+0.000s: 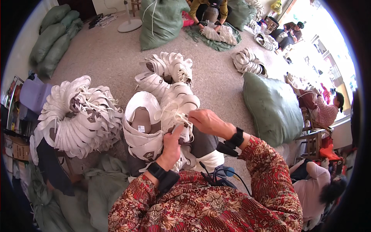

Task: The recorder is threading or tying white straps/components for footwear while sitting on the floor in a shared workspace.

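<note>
Across my lap lies a chain of white shoe uppers nested into one another. My left hand [171, 150] grips the near shoe upper [168, 123], one digit stretched up toward its lacing. Its other fingers are partly hidden. To the right, my right hand [210, 123] is closed in a pinch on the white shoelace [177, 112], which loops above that upper. Just left of my left hand rests a white upper with a brown insole [142, 119] and a small white label inside. More nested uppers [170, 65] trail away on the floor ahead.
A big heap of nested uppers [83, 120] stands at left. Green sacks lie at the far left [54, 38], far middle [160, 27] and right [272, 108]. A co-worker [210, 13] handles uppers ahead; other people sit along the right side. A lilac bin [34, 92] stands far left.
</note>
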Available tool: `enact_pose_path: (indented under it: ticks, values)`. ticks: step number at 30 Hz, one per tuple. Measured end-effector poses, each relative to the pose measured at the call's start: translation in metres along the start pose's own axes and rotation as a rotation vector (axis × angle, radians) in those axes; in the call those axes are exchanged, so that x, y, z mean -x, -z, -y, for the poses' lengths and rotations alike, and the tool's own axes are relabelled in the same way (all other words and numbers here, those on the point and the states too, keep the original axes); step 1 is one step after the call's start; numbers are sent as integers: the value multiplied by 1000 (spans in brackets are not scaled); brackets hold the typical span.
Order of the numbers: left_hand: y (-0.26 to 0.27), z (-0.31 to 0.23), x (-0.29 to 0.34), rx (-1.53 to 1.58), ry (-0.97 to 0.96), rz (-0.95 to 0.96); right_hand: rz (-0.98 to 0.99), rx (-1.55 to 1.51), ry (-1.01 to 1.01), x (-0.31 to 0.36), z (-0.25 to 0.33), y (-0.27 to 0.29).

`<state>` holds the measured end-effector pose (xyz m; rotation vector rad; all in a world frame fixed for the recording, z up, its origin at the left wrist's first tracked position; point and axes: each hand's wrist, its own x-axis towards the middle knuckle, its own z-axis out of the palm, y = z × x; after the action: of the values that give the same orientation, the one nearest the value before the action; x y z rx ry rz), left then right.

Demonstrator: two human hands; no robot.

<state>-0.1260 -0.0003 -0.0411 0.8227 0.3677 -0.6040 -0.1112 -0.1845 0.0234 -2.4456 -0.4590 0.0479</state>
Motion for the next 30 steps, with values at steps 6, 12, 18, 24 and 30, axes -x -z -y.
enact_pose_path:
  ticks: [6,12,18,24,30]
  values:
    - [-5,-5,-8,-47,162,-85,-99,-118,5,28,-3,-28]
    - [9,-2,-14,-97,236,73,-94,-324,-66,33,-4,-23]
    - [25,4,-13,-12,107,147,-5,30,-502,143,-82,21]
    - [28,2,-14,24,142,143,471,733,-761,231,-128,21]
    - [34,0,-17,-26,159,175,-406,191,-138,104,-43,-14]
